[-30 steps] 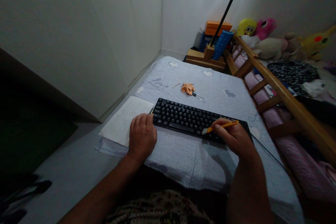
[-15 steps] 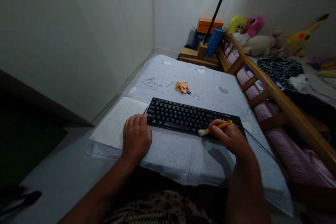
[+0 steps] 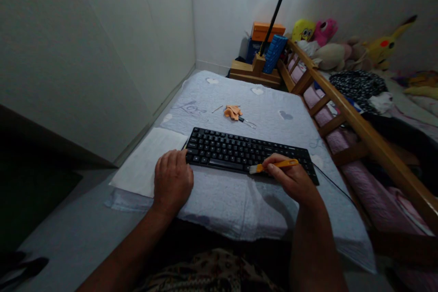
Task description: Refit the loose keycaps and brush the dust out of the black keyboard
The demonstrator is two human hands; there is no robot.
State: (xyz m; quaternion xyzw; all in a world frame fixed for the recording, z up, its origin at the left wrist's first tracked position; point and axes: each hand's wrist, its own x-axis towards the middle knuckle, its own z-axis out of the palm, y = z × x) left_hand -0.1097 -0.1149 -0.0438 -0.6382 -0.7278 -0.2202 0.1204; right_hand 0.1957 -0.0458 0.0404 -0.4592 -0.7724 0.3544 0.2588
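Observation:
A black keyboard [image 3: 232,150] lies across the cloth-covered table [image 3: 219,205]. My left hand [image 3: 173,180] is at its left end, fingers close together and bent against the edge, the fingertips partly hidden. In my right hand [image 3: 289,175] is a small brush with an orange handle [image 3: 286,163], pinched between thumb and fingers. Its pale bristles [image 3: 253,169] touch the keyboard's front edge, right of the space bar. Behind the keyboard are a crumpled orange cloth [image 3: 233,112], a dark-handled tool with metal prongs [image 3: 248,122] and a thin stick [image 3: 217,109].
A white sheet [image 3: 140,164] lies left of the keyboard, partly beside my left hand. The keyboard's cable [image 3: 333,180] runs off to the right. A wooden bed rail [image 3: 362,132] borders the table's right side. Beyond the far edge stands a wooden base [image 3: 253,70] with a black pole [image 3: 278,7].
The brush in my right hand has moved a little left along the keyboard's front edge. My left hand stays at the left end. The whole view has shifted slightly.

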